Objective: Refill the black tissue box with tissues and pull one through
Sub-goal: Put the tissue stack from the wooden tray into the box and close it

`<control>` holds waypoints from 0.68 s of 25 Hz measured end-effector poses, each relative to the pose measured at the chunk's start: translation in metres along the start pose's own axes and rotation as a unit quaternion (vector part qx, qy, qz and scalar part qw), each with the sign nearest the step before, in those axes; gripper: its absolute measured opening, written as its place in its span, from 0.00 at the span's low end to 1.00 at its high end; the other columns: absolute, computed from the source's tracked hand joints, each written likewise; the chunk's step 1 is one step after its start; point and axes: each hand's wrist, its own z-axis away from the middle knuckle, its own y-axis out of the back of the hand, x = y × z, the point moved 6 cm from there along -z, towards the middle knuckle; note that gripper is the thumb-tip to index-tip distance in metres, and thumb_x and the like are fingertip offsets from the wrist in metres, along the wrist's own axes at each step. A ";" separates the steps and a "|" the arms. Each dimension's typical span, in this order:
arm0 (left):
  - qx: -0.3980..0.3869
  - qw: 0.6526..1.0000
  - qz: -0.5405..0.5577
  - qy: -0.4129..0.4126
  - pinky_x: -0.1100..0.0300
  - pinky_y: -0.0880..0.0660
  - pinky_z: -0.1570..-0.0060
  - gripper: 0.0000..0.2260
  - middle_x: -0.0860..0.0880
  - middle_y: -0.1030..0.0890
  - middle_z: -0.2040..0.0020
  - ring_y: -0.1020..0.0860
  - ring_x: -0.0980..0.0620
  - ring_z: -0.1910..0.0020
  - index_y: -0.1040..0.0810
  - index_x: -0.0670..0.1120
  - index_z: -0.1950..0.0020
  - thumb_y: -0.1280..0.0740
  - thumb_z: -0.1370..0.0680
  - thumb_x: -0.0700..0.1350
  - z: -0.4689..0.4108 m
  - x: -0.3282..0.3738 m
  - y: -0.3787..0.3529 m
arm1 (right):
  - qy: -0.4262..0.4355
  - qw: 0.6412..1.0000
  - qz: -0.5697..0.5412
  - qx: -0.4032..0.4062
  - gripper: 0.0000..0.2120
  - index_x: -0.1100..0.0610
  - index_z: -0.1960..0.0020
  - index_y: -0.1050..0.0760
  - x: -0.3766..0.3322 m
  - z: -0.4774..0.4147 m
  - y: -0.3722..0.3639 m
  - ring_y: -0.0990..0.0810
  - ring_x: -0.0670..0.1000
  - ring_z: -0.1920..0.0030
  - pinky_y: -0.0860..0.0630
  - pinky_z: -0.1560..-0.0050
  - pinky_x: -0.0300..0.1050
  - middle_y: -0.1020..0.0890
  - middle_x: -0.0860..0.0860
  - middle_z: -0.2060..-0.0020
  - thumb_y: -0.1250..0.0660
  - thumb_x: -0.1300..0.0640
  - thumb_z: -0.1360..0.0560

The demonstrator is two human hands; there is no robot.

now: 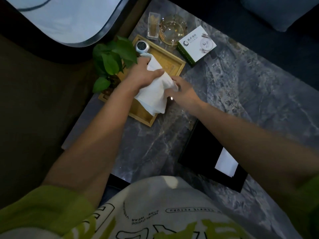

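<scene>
Your left hand point(143, 75) is closed over the top of a stack of white tissues point(153, 95) — thumb laid across the upper face, the other fingers wrapped out of sight behind it — so the wad is pinched firmly near its far end. Your right hand point(184, 91) meets the same stack from the other side, fingers curled loosely against its right edge and touching the paper; you cannot tell from here whether that hand truly grips or only steadies it. The tissues hang down from your hands, above the near part of the wooden tray point(174, 65), which sits along the left edge of the marble table point(233, 87). On the tray's left side stands a small leafy plant point(112, 59), and at its far corner a little round white device point(141, 46). Beyond the tray, toward the table's far edge, are a clear holder point(153, 25), a glass ashtray point(172, 31) and a white-and-green box point(196, 44). The black tissue box point(203, 149) lies near the table's near edge, partly under your right forearm, well apart from both hands, with a white sheet point(226, 163) showing on its dark surface.
</scene>
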 end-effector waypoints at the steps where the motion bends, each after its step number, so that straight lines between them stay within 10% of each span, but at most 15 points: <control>1: 0.001 0.999 0.033 -0.024 0.45 0.23 0.43 0.25 0.44 0.19 0.42 0.21 0.45 0.44 0.24 0.43 0.37 0.29 0.29 0.56 0.014 0.010 -0.002 | -0.021 0.995 -0.096 0.000 0.18 0.63 0.39 0.25 0.001 0.011 0.005 0.20 0.52 0.55 0.24 0.58 0.43 0.19 0.56 0.51 0.31 0.64 0.28; 5: -0.022 0.988 0.137 -0.074 0.48 0.20 0.48 0.14 0.43 0.16 0.47 0.17 0.46 0.49 0.22 0.41 0.42 0.29 0.24 0.48 0.064 0.027 -0.017 | -0.118 0.921 -0.370 -0.022 0.22 0.50 0.36 0.27 0.012 0.054 0.017 0.20 0.55 0.50 0.23 0.59 0.44 0.20 0.54 0.45 0.34 0.67 0.28; 10: -0.069 0.979 0.166 -0.093 0.61 0.20 0.59 0.07 0.50 0.16 0.54 0.18 0.58 0.60 0.21 0.45 0.47 0.31 0.23 0.45 0.117 0.028 -0.051 | -0.085 0.894 -0.439 0.018 0.24 0.51 0.34 0.27 0.037 0.118 0.054 0.22 0.57 0.41 0.23 0.48 0.48 0.24 0.54 0.36 0.33 0.67 0.27; 17: -0.139 0.967 0.173 -0.127 0.62 0.22 0.59 0.08 0.47 0.16 0.54 0.17 0.57 0.59 0.20 0.41 0.45 0.31 0.23 0.39 0.172 0.038 -0.128 | -0.026 0.915 -0.392 0.093 0.21 0.56 0.41 0.24 0.077 0.219 0.106 0.17 0.45 0.53 0.18 0.52 0.45 0.17 0.45 0.51 0.33 0.74 0.28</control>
